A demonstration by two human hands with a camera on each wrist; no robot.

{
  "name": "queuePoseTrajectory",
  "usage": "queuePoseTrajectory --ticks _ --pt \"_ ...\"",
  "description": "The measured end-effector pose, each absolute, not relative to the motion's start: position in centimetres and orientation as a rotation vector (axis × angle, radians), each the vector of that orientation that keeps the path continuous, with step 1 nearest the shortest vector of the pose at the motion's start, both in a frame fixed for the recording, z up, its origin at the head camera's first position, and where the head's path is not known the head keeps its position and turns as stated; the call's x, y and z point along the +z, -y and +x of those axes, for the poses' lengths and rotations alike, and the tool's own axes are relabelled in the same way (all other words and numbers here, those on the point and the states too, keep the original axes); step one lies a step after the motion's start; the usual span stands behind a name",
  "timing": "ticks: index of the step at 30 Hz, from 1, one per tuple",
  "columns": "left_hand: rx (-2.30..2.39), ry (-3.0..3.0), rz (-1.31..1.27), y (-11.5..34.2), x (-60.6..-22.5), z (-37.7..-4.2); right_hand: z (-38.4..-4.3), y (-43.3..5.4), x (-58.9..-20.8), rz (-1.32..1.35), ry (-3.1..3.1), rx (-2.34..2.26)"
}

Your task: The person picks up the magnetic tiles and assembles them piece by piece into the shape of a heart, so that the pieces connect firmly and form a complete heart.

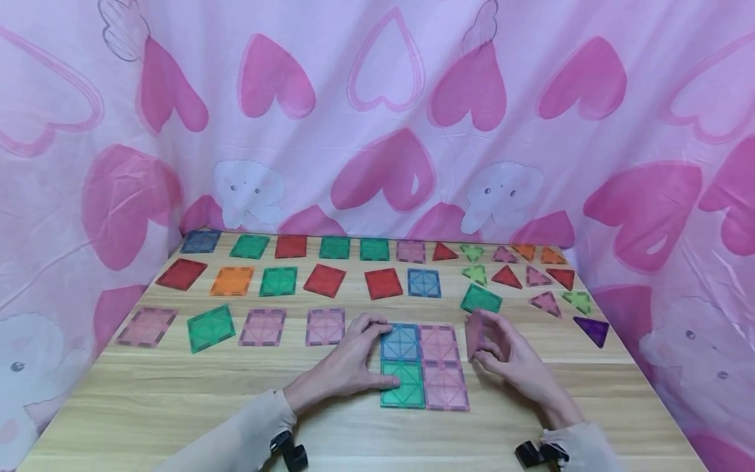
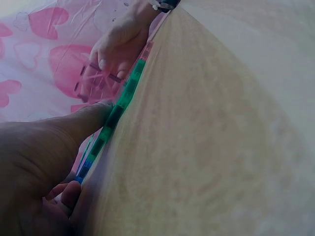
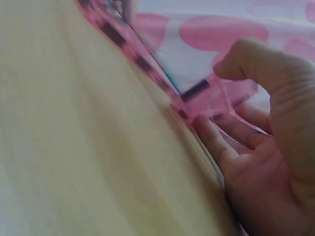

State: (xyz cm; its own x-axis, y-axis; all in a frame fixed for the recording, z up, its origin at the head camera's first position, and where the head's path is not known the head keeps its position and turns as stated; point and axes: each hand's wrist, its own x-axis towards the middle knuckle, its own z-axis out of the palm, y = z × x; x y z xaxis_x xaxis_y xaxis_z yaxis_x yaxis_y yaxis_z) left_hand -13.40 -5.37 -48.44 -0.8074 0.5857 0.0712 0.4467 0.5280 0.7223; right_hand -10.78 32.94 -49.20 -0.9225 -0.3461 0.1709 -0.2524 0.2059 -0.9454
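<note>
Four-square block of flat magnetic tiles lies on the table: blue (image 1: 401, 341) at back left, green (image 1: 409, 393) at front left, and a pink tile (image 1: 439, 344) behind another pink tile (image 1: 445, 388) on the right. My left hand (image 1: 347, 360) rests along the left side, its thumb on the green tile and its fingertips at the blue tile's far left corner. Just right of the block, my right hand (image 1: 519, 364) pinches a pink square tile (image 1: 474, 334), standing roughly upright. In the right wrist view, this pink tile (image 3: 214, 98) has its lower edge close to the block; contact is unclear.
Loose square tiles in several colours, such as a pink one (image 1: 326, 326) and a red one (image 1: 383, 283), lie in rows behind and left. Small triangles, including a purple one (image 1: 592, 331), lie at the right. A green square (image 1: 480, 299) sits behind my right hand.
</note>
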Motion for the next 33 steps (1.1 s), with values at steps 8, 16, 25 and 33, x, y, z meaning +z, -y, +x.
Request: queuePoseTrajectory --ticks 8,16,25,33 --pt "1.15 -2.582 0.883 5.4 -48.4 -13.4 -11.5 -31.7 -49.1 -0.643 -2.322 -1.816" --pt "1.139 -2.584 0.886 5.4 -48.5 -13.5 -11.3 -32.2 -48.9 -0.679 -2.285 -1.766" --pt "1.135 -2.599 0.897 5.4 -48.4 -13.5 -11.8 -33.5 -48.8 -0.702 -2.384 -1.882" --pt "1.133 -2.588 0.888 5.3 -48.4 -13.3 -13.5 -36.0 -49.5 -0.368 -2.795 -1.82"
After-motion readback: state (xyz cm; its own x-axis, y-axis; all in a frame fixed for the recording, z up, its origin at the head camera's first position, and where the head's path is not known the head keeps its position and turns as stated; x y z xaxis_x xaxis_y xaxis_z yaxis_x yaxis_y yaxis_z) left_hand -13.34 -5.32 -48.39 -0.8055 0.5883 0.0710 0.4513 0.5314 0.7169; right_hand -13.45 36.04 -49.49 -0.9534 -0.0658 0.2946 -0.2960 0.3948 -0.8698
